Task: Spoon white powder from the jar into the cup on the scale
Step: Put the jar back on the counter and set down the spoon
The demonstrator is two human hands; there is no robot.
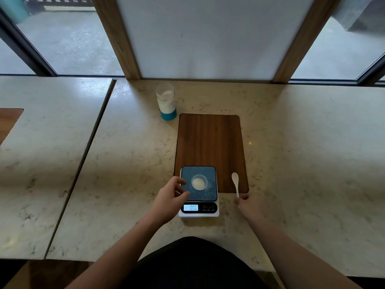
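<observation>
On the marbled bench (302, 142), near its front edge: a small white scale (199, 213) with a dark blue plate, straddling the near left corner of a brown wooden board (210, 140). At the middle of that plate, a little clear cup (199, 182) with a round heap of white powder inside. On the lit display, what looks like 0.00, the digits small and hard to read. Further back, just beyond the board's far left corner, an upright clear jar (166, 101) with a teal base, no lid, and white powder filling most of it.

Lying at the board's near right corner, a white spoon (235, 183), bowl pointing away and handle reaching past the board's edge. Right hand (246, 205) pinching the tip of that handle, fingers drawn together. Left hand (171, 195) at the left edge of the scale, fingers loosely curled and apart, thumb and forefinger near the plate's rim but gripping nothing; actual contact impossible to tell.

Plenty of bare bench on both sides, and bare board between scale and jar. To the left, a dark seam dividing this slab from a second one. Labels on the scale's buttons too blurred to make out.
</observation>
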